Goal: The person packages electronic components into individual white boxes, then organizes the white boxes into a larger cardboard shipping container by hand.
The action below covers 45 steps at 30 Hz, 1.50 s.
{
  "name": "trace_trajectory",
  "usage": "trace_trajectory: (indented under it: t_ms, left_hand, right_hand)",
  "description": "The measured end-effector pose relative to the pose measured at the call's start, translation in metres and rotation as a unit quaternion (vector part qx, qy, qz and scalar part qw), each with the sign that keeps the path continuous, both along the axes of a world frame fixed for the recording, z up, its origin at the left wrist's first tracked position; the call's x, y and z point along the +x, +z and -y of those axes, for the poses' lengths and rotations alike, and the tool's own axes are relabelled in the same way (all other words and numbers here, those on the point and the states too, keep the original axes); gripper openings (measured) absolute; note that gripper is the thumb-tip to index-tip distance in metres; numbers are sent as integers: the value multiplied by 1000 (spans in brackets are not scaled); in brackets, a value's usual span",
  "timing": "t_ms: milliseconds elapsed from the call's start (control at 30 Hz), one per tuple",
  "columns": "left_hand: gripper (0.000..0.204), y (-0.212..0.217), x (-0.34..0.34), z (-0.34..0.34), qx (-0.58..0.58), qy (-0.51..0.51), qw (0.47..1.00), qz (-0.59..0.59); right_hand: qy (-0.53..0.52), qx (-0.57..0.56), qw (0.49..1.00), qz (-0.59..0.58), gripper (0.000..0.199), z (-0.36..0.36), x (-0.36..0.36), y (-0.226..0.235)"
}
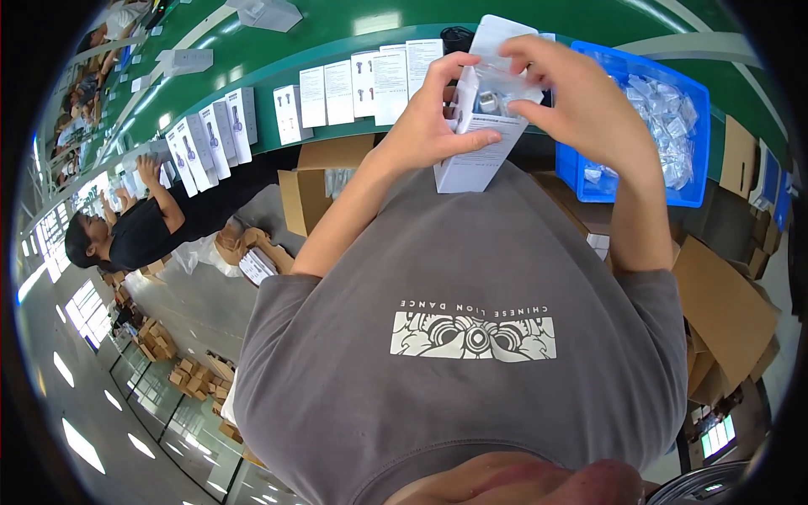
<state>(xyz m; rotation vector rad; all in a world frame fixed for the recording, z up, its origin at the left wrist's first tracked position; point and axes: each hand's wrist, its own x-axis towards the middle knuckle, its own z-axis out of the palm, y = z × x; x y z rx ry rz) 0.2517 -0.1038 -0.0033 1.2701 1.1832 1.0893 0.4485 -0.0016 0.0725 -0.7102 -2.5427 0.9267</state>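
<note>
My left hand (431, 119) is wrapped around a tall white carton (471, 165) in front of my chest, thumb on its near face. The carton's top is open and its lid flap (498, 40) stands up. At the mouth, the bent fingers of my right hand (593, 101) pinch a small clear plastic bag (503, 84) with a shiny metal-looking piece inside. The bag sits partly in the opening, and its lower part is hidden by the carton wall.
At the right stands a blue bin (700, 139) holding many small clear bags (665, 118). White cartons (362, 84) stand in rows on the green table (353, 46). Cardboard boxes (728, 311) are at my sides. A co-worker (139, 231) in black works at the left.
</note>
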Motion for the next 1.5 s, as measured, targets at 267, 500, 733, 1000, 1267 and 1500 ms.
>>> trace_trajectory:
  t_ms: [267, 500, 733, 1000, 1267, 1500]
  left_hand:
    - [92, -8, -5, 7, 16, -35, 999, -32]
    - [93, -19, -12, 17, -6, -4, 1000, 3]
    - [90, -36, -9, 26, -17, 16, 997, 70]
    - [90, -28, -9, 31, -14, 82, 989, 125]
    - [61, -14, -20, 21, -16, 9, 994, -104]
    - [53, -10, -14, 10, -26, -92, 991, -90]
  right_hand:
    - [122, -84, 976, 158, 19, 13, -16, -4]
    - [128, -314, 937, 76, 30, -7, -26, 1]
    - [191, -163, 946, 206, 34, 8, -41, 4]
    - [-29, -258, 962, -82, 25, -11, -9, -38]
    - [-34, -118, 980, -154, 15, 31, -4, -85]
    - [-135, -108, 979, -111, 22, -1, -4, -67]
